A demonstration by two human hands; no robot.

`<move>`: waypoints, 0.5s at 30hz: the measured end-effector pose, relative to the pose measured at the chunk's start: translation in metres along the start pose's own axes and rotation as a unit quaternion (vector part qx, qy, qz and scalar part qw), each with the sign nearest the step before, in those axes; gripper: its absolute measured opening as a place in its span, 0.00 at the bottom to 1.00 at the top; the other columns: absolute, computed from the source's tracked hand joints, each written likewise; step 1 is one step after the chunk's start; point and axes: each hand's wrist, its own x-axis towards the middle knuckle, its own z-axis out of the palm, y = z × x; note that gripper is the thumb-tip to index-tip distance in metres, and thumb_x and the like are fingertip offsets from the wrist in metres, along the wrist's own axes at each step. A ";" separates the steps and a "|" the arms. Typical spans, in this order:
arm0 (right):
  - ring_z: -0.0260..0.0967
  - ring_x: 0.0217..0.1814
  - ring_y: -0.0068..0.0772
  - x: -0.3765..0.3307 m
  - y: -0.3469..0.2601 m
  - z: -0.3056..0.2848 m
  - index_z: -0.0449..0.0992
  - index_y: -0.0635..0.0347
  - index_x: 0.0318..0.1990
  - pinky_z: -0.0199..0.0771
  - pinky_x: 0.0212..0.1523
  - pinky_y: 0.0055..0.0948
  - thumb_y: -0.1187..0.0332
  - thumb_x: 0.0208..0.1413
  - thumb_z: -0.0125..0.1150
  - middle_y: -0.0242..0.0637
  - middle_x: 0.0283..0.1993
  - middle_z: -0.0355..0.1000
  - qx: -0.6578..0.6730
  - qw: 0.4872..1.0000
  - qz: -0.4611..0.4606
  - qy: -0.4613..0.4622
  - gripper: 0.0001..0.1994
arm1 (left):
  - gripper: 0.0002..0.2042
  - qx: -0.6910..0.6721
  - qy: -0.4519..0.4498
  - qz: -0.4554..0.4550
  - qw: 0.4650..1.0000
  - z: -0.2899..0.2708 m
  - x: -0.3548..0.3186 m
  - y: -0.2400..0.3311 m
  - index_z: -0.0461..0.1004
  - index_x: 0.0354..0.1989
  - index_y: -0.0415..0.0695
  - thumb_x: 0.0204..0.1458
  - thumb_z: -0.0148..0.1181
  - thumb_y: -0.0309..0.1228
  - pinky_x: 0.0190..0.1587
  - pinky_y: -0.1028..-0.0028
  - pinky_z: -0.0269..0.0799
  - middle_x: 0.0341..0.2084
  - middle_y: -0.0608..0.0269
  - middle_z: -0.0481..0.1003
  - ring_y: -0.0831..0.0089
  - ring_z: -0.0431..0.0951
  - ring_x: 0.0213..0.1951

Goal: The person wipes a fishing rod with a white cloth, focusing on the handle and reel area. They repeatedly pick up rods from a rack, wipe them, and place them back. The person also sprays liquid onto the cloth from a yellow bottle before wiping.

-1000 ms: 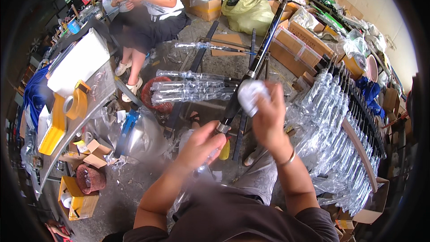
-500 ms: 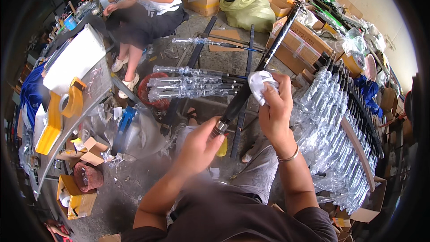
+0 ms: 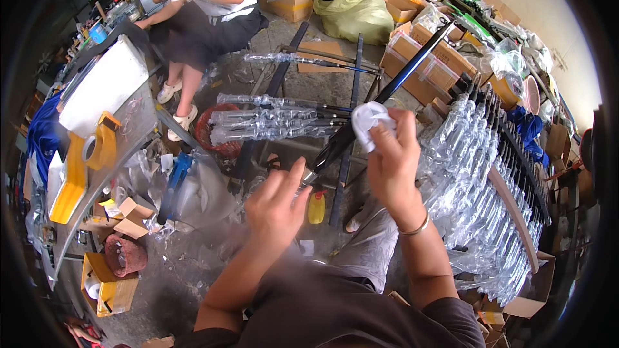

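Observation:
A dark fishing rod [image 3: 332, 147] slants before me, its butt low and near, its blue-and-black upper part [image 3: 412, 67] rising to the far right. My right hand [image 3: 394, 161], with a bangle at the wrist, is closed round a folded white cloth [image 3: 371, 122] pressed against the rod. At the shiny metal butt end, my left hand [image 3: 277, 203] holds the rod loosely between the thumb and rather straight fingers. Beyond, several rods with plastic-wrapped handles [image 3: 271, 119] lie across dark rack bars [image 3: 345, 180].
Many plastic-wrapped rods [image 3: 471, 187] lean in a row at my right. A table [image 3: 138, 119] with yellow tape rolls [image 3: 102, 148] stands left. A seated person [image 3: 216, 0] works at the far left. Cartons [image 3: 287, 6] and a pale green sack [image 3: 354, 16] stand behind.
The rod has turned about its length, bringing a blue face up, and its upper part has swung slightly right. My left fingers have loosened and straightened; the cloth stays against the rod.

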 end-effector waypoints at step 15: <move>0.72 0.30 0.43 -0.005 -0.007 -0.010 0.77 0.60 0.37 0.76 0.23 0.36 0.78 0.39 0.62 0.45 0.38 0.68 -0.026 0.999 0.024 0.003 0.13 | 0.28 0.017 0.018 0.005 1.000 0.001 -0.005 0.007 0.78 0.52 0.45 0.36 0.72 0.21 0.31 0.67 0.72 0.29 0.62 0.71 0.65 0.75 0.29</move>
